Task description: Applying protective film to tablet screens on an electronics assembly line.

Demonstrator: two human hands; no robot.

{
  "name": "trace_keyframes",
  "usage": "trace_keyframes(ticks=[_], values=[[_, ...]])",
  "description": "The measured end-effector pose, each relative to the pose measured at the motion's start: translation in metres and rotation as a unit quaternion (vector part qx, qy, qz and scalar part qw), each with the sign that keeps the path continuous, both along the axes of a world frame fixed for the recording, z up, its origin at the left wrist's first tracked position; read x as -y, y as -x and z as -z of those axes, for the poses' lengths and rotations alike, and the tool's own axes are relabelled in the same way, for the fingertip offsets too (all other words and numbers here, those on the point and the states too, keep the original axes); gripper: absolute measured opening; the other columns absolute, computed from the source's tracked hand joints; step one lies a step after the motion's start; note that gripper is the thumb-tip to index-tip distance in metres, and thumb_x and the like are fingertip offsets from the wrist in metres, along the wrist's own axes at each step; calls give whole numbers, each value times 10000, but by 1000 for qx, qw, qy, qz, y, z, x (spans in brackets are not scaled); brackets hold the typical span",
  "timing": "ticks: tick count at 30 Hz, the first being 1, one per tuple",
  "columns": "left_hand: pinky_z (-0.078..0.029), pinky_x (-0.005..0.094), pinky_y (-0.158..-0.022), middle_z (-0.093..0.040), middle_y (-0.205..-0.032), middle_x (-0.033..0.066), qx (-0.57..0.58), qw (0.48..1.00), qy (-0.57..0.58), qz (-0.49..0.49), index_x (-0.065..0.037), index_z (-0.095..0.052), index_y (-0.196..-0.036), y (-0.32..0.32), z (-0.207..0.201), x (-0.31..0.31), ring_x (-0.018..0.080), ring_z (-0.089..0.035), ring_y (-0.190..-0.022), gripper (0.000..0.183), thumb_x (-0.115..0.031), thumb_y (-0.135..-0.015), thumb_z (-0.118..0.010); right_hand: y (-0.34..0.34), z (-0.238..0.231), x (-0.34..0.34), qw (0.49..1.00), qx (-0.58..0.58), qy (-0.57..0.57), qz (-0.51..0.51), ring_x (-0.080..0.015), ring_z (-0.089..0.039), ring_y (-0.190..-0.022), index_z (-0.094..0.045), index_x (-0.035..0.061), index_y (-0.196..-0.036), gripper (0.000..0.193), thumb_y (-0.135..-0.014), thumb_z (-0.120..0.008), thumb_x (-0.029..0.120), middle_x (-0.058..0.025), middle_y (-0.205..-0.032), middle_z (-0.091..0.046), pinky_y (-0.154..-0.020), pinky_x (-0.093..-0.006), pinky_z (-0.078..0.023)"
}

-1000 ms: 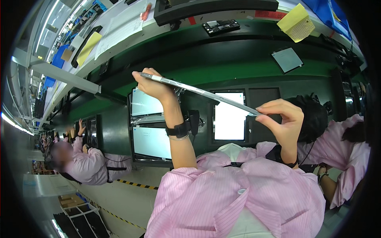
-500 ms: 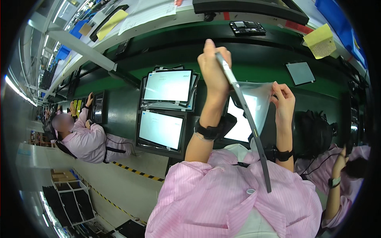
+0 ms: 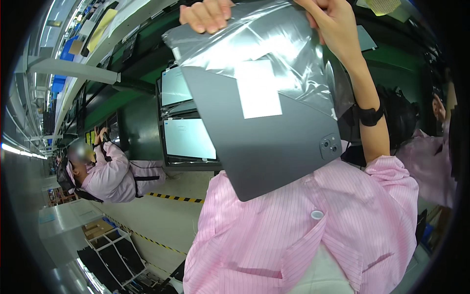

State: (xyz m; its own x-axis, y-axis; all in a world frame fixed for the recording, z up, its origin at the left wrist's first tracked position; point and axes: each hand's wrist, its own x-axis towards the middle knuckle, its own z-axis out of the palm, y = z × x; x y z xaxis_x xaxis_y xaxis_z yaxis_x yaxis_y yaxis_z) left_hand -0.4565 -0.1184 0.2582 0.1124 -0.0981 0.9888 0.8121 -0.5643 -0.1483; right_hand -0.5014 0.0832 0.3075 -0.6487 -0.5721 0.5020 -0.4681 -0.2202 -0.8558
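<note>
Gripping a matte dark-grey, round-cornered tablet (image 3: 264, 157) before our pink pinstriped shirt (image 3: 259, 235), our left hand (image 3: 208, 14) curls over its top edge; our right hand (image 3: 337, 29) bends fingers against glossy, crinkled clear film (image 3: 293, 59) on the tablet's back; whether they pinch, we cannot tell.

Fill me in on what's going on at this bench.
A person in a pink striped top has a grey tablet raised, its back facing the camera. The left hand grips its upper edge; the right hand is at the upper right of the clear film covering the back's upper part, exact grip unclear. Other tablets with lit screens lie to the left, where a co-worker sits.
</note>
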Motion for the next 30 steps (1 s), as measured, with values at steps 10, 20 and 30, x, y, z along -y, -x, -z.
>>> trace_keyframes(ticks=[10, 20, 30], values=[[-397, 337, -528, -515, -563, 113, 298, 941, -13, -157, -70, -504, -625, -75, 3, 28, 229, -449, -505, 545, -261, -955, -114, -24, 19, -66, 968, -189, 165, -34, -69, -490, -450, -639, 46, -874, 94, -868, -574, 114, -15, -581, -549, -375, -191, -340], [-399, 338, -631, -571, -755, 111, 265, 958, -9, -107, -41, -564, -841, -71, 53, 41, 232, -516, -671, 401, -289, -964, -273, -45, 50, -97, 951, -237, 36, -198, -191, -600, -642, -674, 45, -775, 393, -810, -597, 429, -62, -748, -655, -561, -277, -460], [-368, 332, -722, -537, -856, 63, 223, 963, -137, -60, -65, -516, -910, -68, 133, 29, 187, -478, -766, 206, -203, -946, -367, -73, 41, -95, 957, -193, 85, -199, -372, -577, -1031, -629, -16, -935, 293, -750, -680, 205, -164, -939, -658, -867, -429, -445]])
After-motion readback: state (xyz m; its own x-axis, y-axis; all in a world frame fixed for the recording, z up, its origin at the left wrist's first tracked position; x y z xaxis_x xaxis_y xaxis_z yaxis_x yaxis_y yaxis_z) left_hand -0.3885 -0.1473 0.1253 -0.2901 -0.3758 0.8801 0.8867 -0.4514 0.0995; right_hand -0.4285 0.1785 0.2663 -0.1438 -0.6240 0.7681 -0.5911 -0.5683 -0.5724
